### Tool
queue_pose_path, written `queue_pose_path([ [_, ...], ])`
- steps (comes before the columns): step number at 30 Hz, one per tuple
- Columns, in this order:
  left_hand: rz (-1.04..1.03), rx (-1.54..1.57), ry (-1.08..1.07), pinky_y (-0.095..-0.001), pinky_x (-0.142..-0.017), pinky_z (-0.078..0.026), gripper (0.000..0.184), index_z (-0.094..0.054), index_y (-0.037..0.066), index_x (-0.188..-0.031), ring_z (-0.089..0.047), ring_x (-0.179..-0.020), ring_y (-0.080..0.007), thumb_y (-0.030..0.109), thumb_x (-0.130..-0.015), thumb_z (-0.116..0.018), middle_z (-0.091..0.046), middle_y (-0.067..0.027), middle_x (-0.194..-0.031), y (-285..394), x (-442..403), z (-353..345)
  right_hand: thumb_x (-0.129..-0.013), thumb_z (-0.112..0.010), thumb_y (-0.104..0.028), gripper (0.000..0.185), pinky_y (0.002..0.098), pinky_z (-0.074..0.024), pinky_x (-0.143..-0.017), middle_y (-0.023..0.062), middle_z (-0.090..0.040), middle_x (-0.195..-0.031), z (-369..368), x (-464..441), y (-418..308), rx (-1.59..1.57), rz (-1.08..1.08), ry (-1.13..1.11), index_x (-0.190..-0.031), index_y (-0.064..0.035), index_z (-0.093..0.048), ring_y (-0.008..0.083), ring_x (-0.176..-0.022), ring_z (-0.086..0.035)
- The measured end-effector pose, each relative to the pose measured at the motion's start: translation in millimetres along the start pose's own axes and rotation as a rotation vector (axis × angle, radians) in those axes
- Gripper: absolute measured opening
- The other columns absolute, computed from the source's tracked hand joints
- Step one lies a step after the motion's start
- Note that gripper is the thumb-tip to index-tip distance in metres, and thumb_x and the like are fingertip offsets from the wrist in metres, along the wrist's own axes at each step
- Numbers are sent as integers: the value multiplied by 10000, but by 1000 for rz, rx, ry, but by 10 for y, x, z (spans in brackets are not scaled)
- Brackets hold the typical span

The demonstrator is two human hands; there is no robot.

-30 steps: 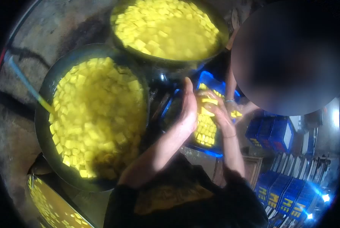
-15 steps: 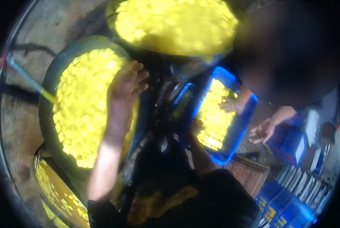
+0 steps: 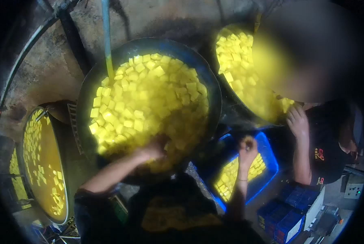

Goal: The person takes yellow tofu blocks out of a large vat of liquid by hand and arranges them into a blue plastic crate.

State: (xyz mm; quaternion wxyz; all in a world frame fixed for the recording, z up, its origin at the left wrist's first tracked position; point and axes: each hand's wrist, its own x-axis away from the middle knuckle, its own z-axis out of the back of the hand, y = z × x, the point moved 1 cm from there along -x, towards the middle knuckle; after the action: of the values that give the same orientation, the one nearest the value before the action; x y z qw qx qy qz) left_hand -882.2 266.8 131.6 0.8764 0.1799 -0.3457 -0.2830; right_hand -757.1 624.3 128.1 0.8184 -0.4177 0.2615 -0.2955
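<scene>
A large dark wok (image 3: 214, 89) holds many yellow tofu-like blocks (image 3: 129, 110) in cloudy liquid, under steam. My left hand (image 3: 155, 149) reaches over its near edge, down at the blocks; shade and steam hide its fingers. To the right, my right hand (image 3: 248, 149) is raised above a blue crate (image 3: 271, 150), its fingers curled round in a closed shape. Whether anything is inside them I cannot make out. Rows of yellow blocks (image 3: 230, 179) lie in the crate.
At the right, a co-worker's hand (image 3: 297, 120) is at the edge of a second wok (image 3: 230, 85) of yellow blocks. A round pan (image 3: 54, 162) with loose blocks in yellow liquid stands at left. A pole (image 3: 106, 32) leans into the large wok. Blue boxes (image 3: 281, 211) stand lower right.
The view has swung, so the large wok now sits more central. My left hand has gone from raised with fingers apart down to the blocks. My right hand has risen above the crate.
</scene>
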Motion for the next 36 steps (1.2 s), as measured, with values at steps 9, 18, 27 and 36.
queue_pose_path([
  [9, -82, 975, 180, -367, -963, -402, 306, -561, 23, -1174, -517, -1123, -264, 190, -941, -453, -553, -187, -1186, -564, -50, -402, -791, -613, -91, 251, 403, -519, -787, 148, -650, -985, -2423, -283, -1631, 490, 1001, -880, -1034, -82, -676, 320, -888, -640],
  [18, -299, -64, 424, -457, -911, -424, 477, -591, 75, -1125, -488, -1090, -355, 150, -668, -704, -527, -169, -1169, -895, 107, 770, -802, -495, -38, 438, 385, -449, -984, 211, -566, -1239, -2820, -532, -1967, 664, 762, -1213, -1230, -57, -583, 325, -1143, -550],
  [27, -312, -465, 350, -447, -954, -446, 499, -630, 137, -1143, -514, -1151, -341, 268, -671, -727, -565, -175, -1186, -1462, -690, 498, -775, -652, -472, 427, 392, -500, -806, 173, -673, -835, -3797, -651, -2542, 631, 617, -1196, -854, -55, -702, 332, -781, -630],
  [36, -375, 1614, 439, -372, -915, -468, 385, -530, 83, -1251, -539, -1111, -244, 150, -879, -606, -570, -127, -1178, -1651, -77, 715, -746, -737, -337, 526, 353, -502, -732, 129, -679, -1007, -4348, -484, -1697, 341, 454, -1303, -1143, -11, -621, 242, -877, -632],
])
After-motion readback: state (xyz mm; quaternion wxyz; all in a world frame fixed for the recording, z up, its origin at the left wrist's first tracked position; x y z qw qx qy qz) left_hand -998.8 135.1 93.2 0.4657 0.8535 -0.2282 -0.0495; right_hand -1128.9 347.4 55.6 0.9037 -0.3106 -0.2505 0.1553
